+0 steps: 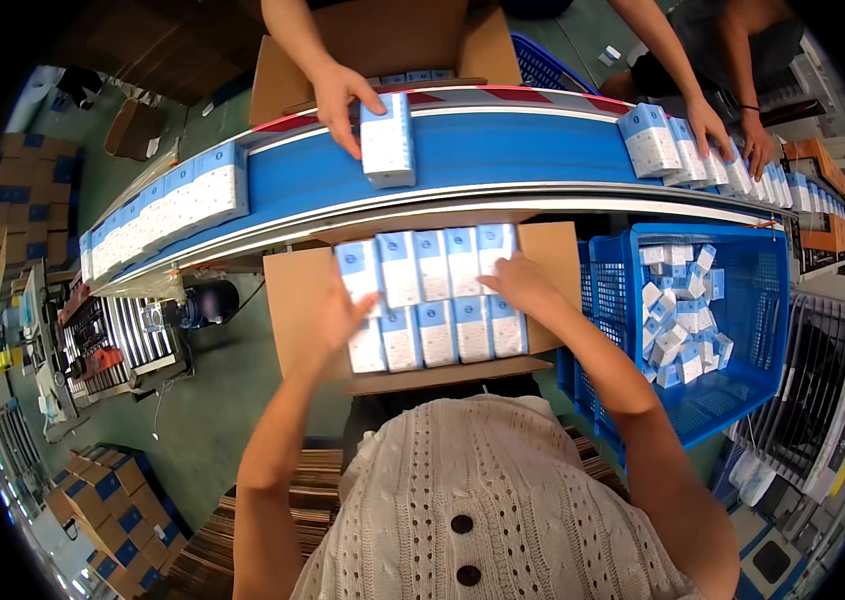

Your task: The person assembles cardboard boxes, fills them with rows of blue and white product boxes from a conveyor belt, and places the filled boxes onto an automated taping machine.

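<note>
Two rows of white-and-blue packs [433,335] fill an open cardboard box [298,300] in front of me. My left hand [345,318], partly blurred, is at the left end of the far row, thumb over the front of the end pack. My right hand [525,283] presses the opposite end of that row, fingers on the rightmost pack [496,245]. The far row is squeezed between my two hands. Whether it rests on the box floor is hidden.
Beyond the box runs a blue conveyor [503,145] with packs lined up left and right. Across it, a co-worker's hand [345,105] holds one pack [388,140]; other hands [711,125] touch the right-hand line. A blue crate [758,330] of loose small boxes stands right.
</note>
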Demonstrator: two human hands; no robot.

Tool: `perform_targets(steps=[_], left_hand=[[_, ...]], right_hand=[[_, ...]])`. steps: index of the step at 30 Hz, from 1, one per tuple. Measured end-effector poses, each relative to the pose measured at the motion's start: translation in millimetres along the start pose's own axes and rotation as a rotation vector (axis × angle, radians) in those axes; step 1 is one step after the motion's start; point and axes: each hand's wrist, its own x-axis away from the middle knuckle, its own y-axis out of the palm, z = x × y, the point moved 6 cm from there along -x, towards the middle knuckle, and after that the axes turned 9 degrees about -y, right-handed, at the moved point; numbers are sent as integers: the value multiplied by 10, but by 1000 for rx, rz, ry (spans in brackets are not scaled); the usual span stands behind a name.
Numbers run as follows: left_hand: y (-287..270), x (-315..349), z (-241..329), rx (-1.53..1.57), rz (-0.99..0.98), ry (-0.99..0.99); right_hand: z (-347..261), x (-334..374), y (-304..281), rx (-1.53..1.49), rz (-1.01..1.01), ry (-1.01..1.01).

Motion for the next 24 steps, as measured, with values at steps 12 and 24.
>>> perform_targets(steps=[12, 24], left_hand=[[-166, -783, 272, -702, 374, -36], [1402, -623, 1062, -749, -106, 977]], right_hand=[[675, 254, -1052, 119, 632, 38], [811, 599, -596, -86, 603, 368]])
